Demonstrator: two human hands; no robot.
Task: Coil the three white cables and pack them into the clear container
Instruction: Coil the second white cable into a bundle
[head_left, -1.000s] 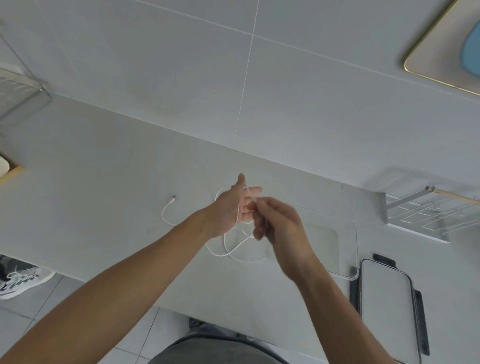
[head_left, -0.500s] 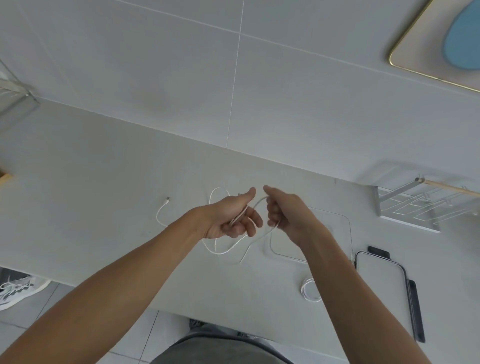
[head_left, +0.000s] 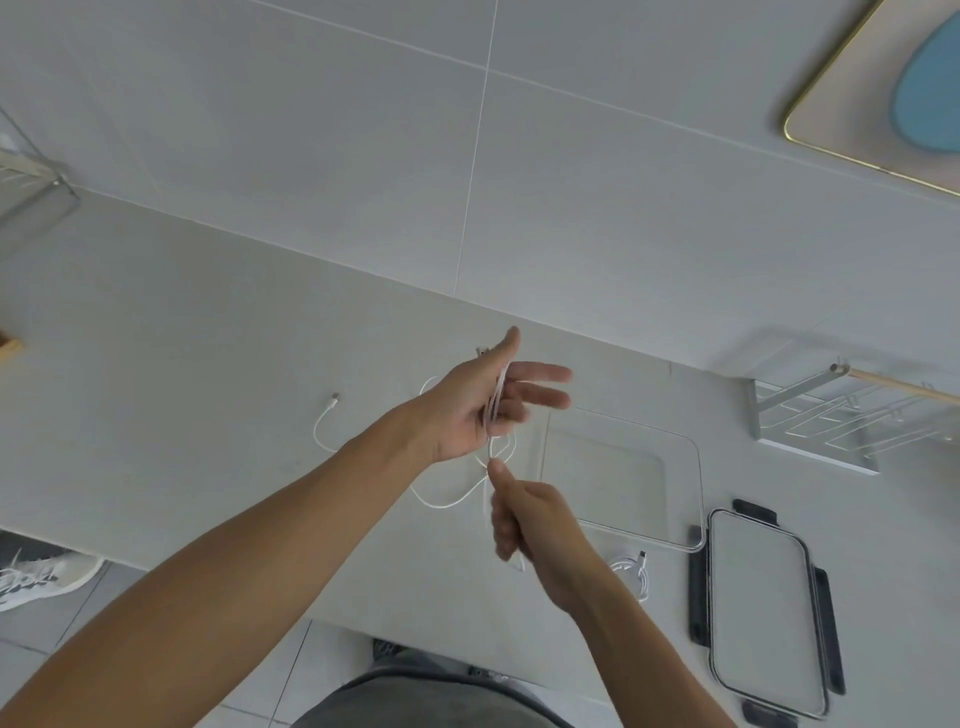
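My left hand (head_left: 478, 410) is raised over the counter with fingers spread, and loops of a white cable (head_left: 496, 402) run across its palm. My right hand (head_left: 524, 519) sits just below it, fingers closed on the same cable's free length, which hangs down past the knuckles. Slack from this cable lies on the counter under my hands (head_left: 441, 501). Another white cable end (head_left: 324, 421) lies to the left. A coiled white cable (head_left: 631, 569) rests near the front edge. The clear container (head_left: 691, 483) stands open to the right, with nothing visible inside.
The container's clear lid with dark clips (head_left: 763, 608) lies at the front right. A wire rack with a wooden rod (head_left: 831, 421) stands at the back right, another rack (head_left: 31, 176) at the far left. A tiled wall rises behind the counter. A shoe (head_left: 41, 577) shows on the floor.
My left hand has opened and turned upright with cable loops over it. My right hand has dropped below it, pulling the cable downward. The view has shifted slightly.
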